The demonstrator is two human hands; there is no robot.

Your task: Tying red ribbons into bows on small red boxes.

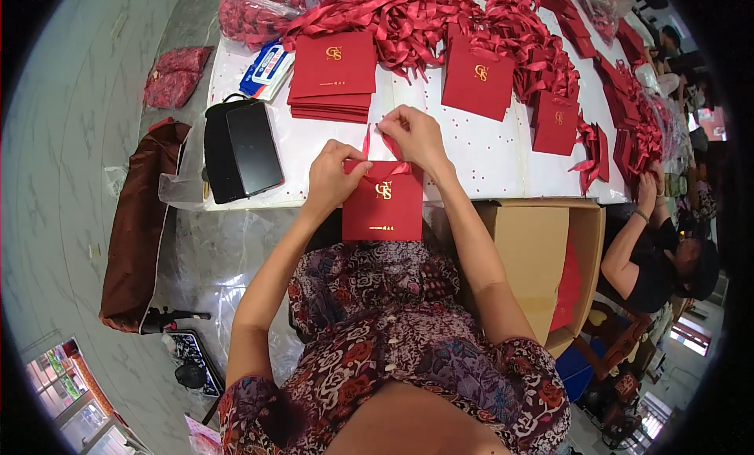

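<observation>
A small red gift bag (382,211) with a gold emblem hangs over the table's near edge, above my lap. My left hand (336,172) pinches its upper left corner between thumb and fingers. A loose end of red ribbon (367,140) stands up beside that hand. Higher and to the right, my right hand (414,137) is closed in a pinch on the other ribbon end, which runs down to the bag's top edge. Just beyond my hands lies a stack of flat red bags (331,74).
Red ribbons (408,23) heap along the far side of the white table (314,145). A phone (255,149) on a black pouch and a tissue pack (269,69) lie at left. An open cardboard box (526,259) stands at right, near another person's arms (632,235).
</observation>
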